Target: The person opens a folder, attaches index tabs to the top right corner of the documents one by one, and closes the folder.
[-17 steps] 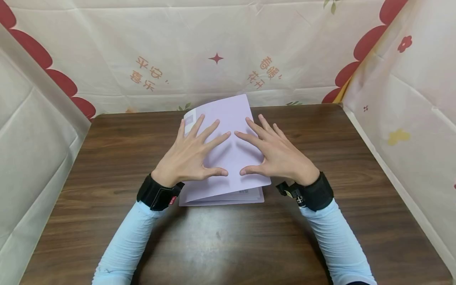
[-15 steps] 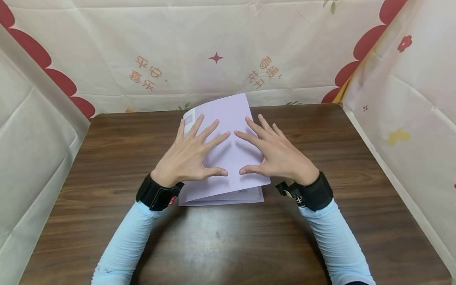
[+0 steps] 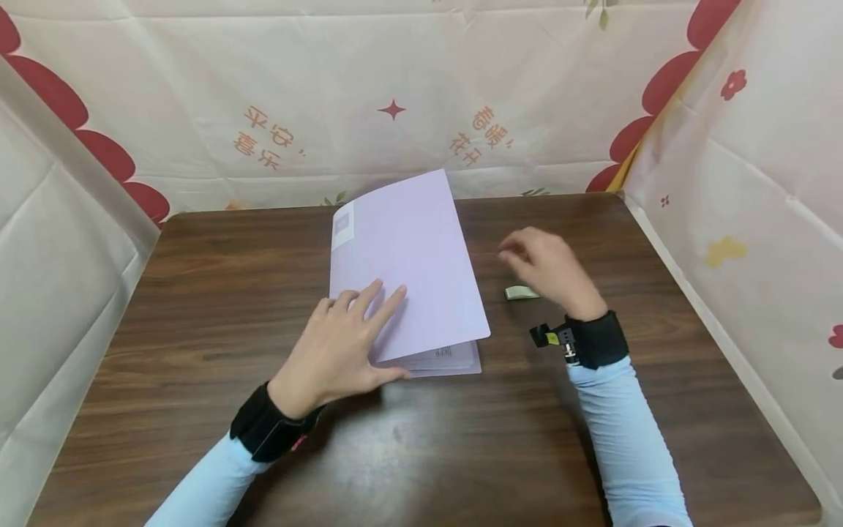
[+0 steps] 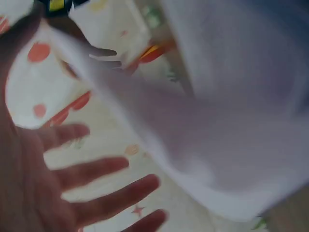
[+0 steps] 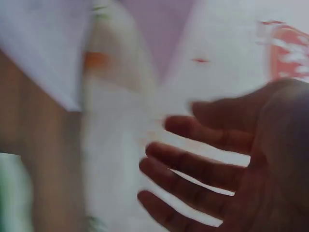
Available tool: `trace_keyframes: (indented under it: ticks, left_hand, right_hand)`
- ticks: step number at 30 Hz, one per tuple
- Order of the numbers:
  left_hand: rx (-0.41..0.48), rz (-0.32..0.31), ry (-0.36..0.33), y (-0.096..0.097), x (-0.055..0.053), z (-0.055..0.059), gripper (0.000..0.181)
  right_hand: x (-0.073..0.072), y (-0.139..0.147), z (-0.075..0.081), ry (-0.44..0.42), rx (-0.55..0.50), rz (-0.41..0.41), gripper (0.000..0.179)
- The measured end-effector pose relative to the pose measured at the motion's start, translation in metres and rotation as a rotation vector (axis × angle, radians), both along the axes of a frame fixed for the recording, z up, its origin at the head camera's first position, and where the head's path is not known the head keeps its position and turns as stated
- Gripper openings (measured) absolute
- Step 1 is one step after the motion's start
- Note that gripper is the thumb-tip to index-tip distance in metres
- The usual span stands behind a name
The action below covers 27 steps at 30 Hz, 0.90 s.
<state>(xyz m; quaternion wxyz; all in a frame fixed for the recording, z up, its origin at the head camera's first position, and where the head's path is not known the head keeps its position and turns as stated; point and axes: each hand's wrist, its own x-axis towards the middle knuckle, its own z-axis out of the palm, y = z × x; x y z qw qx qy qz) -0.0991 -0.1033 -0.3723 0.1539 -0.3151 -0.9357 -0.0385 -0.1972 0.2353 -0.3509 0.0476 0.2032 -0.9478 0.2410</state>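
A lavender paper booklet (image 3: pixel 411 256) with a pale label at its upper left lies on the table, its front cover raised at the lower right so that inner pages show. In the head view my left hand (image 3: pixel 339 344) is at the booklet's lower left, fingers spread over the cover and thumb near the bottom edge. Its palm faces the blurred lavender cover (image 4: pixel 203 140) in the left wrist view. My right hand (image 3: pixel 549 267) is right of the booklet, fingers loosely bent and holding nothing. Just beneath it lies a small pale green block (image 3: pixel 520 293), partly hidden by the hand.
The brown wooden table (image 3: pixel 421 454) bears the booklet near its back edge. A white patterned cloth (image 3: pixel 395 58) hangs behind the table, and similar cloth lines both sides. Black straps with small cameras sit on both wrists.
Both hands were spread over the cover. The left has drawn back toward the lower left; the right has moved off to the right with its fingers bent. The pale green block now shows.
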Motion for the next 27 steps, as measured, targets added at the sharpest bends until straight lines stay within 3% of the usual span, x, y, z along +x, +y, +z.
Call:
trace_keyframes:
  ticks: [4, 9, 12, 14, 17, 19, 24, 27]
  left_hand:
    - [0.001, 0.038, 0.104, -0.002, 0.009, -0.017, 0.088]
    - [0.076, 0.041, 0.060, -0.006, 0.014, -0.023, 0.077]
    - [0.145, 0.051, 0.047, -0.016, 0.021, -0.022, 0.071]
    - [0.197, 0.075, 0.063, -0.026, 0.026, -0.020, 0.057]
    - [0.247, 0.140, 0.142, -0.045, 0.035, -0.019, 0.030]
    - [0.263, 0.197, 0.200, -0.060, 0.042, -0.021, 0.021]
    - [0.283, 0.334, 0.287, -0.092, 0.058, -0.026, 0.041]
    - [0.275, 0.395, 0.257, -0.104, 0.064, -0.031, 0.050]
  right_hand:
    - [-0.009, -0.019, -0.042, -0.092, 0.112, 0.098, 0.027]
    - [-0.007, -0.040, -0.069, -0.092, 0.142, 0.128, 0.028]
    - [-0.006, -0.047, -0.073, -0.103, 0.161, 0.107, 0.031]
    - [-0.006, -0.049, -0.073, -0.119, 0.178, 0.087, 0.037]
    - [-0.005, -0.052, -0.071, -0.156, 0.186, 0.058, 0.044]
    - [-0.005, -0.053, -0.071, -0.162, 0.192, 0.049, 0.044]
    - [-0.003, -0.053, -0.072, -0.171, 0.203, 0.042, 0.044]
    - [-0.001, -0.049, -0.071, -0.184, 0.197, 0.028, 0.044]
